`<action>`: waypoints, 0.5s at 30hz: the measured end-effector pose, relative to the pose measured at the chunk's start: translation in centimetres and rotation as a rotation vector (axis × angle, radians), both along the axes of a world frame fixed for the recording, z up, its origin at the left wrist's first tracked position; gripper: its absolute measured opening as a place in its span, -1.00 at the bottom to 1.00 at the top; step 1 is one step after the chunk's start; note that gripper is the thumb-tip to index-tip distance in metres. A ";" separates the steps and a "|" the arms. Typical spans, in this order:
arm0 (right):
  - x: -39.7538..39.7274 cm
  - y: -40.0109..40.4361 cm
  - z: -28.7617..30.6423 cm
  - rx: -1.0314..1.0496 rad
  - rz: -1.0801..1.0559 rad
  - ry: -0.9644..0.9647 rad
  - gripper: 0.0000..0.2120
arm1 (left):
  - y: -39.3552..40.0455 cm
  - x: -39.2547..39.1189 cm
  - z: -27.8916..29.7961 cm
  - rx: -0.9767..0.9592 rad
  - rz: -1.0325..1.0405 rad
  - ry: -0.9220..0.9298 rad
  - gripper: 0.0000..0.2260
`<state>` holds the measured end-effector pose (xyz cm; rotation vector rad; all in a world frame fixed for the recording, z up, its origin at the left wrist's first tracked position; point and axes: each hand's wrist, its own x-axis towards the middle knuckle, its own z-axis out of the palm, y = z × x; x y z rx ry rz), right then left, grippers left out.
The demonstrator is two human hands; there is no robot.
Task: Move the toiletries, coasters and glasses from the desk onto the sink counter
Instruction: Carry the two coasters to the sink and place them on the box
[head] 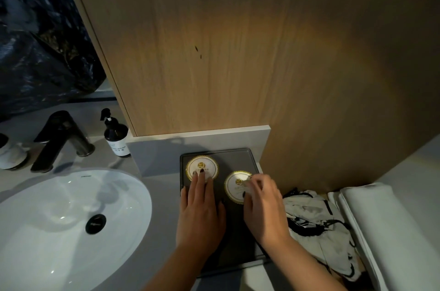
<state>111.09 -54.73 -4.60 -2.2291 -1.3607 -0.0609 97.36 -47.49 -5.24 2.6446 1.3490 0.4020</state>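
Note:
Two round white paper coasters with gold scalloped rims lie on a dark grey tray (234, 153) on the sink counter (157, 164). My left hand (199, 209) rests flat on the tray, its fingertips pressing the near edge of the left coaster (202, 165). My right hand (264, 205) covers the right side of the right coaster (234, 187), fingers curled and pinching its rim. No glasses or desk are in view.
A white oval sink basin (59, 214) with a black drain lies left of the tray. Behind it stand a black faucet (62, 138) and a dark pump bottle (116, 136). Black-and-white cloth (316, 221) and a folded white towel (381, 226) lie right. A wood panel rises behind.

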 end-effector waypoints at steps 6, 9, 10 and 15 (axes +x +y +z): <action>0.0 -0.2 -0.9 -0.044 0.156 -0.147 -0.65 | -0.2 0.2 0.0 -0.002 -0.013 0.053 -0.48; 0.1 1.0 -0.8 -0.077 0.111 -0.101 -0.60 | -0.1 0.3 0.1 0.001 -0.012 0.066 -0.49; 0.1 1.4 -0.9 -0.080 0.096 -0.101 -0.59 | -0.1 0.3 0.1 0.000 -0.010 0.068 -0.49; 0.5 3.3 -0.5 -0.092 0.055 -0.105 -0.56 | -0.1 0.2 0.1 -0.005 -0.005 0.082 -0.49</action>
